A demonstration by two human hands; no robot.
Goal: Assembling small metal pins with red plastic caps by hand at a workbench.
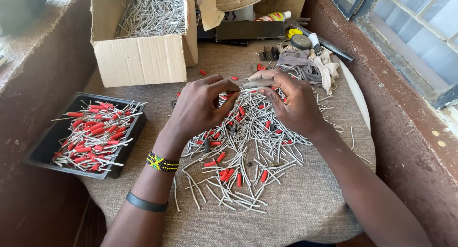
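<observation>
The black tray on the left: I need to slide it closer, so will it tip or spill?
The black tray looks shallow and wide with a flat base, so it probably slides rather than tips. The red-sleeved wires are heaped above its rim, some overhanging, so a jerk may shed a few. It likely feels light.

A thin grey metal pin (248,84) lies flat between the fingertips of both hands, above a big messy pile of grey pins and small red plastic tubes (243,147) on brown cloth.
</observation>
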